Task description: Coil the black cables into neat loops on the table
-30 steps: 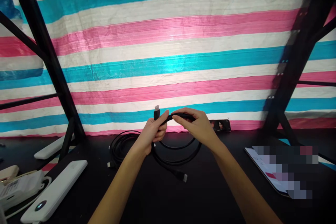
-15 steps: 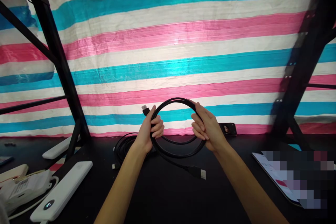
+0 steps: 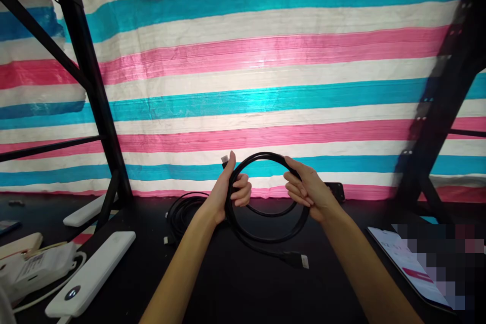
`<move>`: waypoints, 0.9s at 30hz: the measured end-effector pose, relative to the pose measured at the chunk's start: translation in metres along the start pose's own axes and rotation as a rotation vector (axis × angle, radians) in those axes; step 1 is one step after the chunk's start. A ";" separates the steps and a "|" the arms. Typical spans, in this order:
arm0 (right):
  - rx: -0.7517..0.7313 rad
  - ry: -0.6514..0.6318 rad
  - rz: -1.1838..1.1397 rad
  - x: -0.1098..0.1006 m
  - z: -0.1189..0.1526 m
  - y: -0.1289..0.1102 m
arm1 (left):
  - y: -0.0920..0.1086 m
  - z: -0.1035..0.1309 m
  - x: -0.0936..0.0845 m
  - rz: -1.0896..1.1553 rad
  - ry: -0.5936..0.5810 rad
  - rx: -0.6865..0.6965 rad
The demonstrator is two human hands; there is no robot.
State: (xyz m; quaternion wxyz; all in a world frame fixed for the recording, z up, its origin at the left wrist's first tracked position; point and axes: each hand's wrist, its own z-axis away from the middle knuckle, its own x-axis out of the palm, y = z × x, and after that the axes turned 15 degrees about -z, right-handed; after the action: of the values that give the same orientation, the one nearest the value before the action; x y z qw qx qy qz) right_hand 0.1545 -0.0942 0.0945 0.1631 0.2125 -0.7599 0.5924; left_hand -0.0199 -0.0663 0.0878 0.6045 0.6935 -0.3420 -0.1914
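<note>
A big plastic sheet striped in pink, blue and white (image 3: 258,71) hangs behind a matte black tabletop (image 3: 243,296). Above that tabletop I see a thin, round, rubbery black cable wound into a loop (image 3: 266,155), with a second black coil (image 3: 182,215) lying beyond the left forearm. The left hand (image 3: 222,192) is closed around the loop's left side; the right hand (image 3: 315,190) pinches its right side. It looks light, springy and slightly slick, best gripped across all the strands, away from the black plug with a pale metal tip (image 3: 294,259) dangling below.
</note>
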 end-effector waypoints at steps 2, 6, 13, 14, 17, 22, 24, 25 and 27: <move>0.016 -0.030 0.021 0.000 0.000 0.000 | -0.001 0.002 0.002 -0.060 0.024 0.009; 0.016 -0.074 0.080 0.001 0.001 0.000 | -0.002 0.005 -0.002 -0.260 0.156 0.028; -0.099 -0.132 0.513 0.008 0.009 0.002 | -0.015 -0.002 0.001 -0.502 0.366 -0.007; -0.114 -0.138 0.538 0.010 0.010 0.001 | -0.017 -0.003 0.003 -0.517 0.368 -0.018; -0.188 -0.117 0.526 0.010 0.011 0.000 | -0.017 -0.004 0.007 -0.516 0.365 -0.001; -0.414 0.172 0.200 -0.001 0.006 -0.007 | -0.015 -0.004 0.004 -0.246 0.265 0.002; -0.469 0.272 0.012 -0.005 0.004 -0.010 | -0.017 -0.005 0.005 -0.157 0.238 -0.002; -0.488 0.300 -0.060 -0.006 0.004 -0.011 | -0.019 -0.006 0.007 -0.124 0.232 0.009; -0.526 0.327 -0.156 -0.006 0.003 -0.011 | -0.023 -0.009 0.013 -0.078 0.200 0.034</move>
State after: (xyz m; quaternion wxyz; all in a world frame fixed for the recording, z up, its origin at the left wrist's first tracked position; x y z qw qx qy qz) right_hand 0.1656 -0.0989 0.0996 0.3772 0.1227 -0.8321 0.3877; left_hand 0.0005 -0.0682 0.0688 0.6157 0.7323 -0.2558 -0.1388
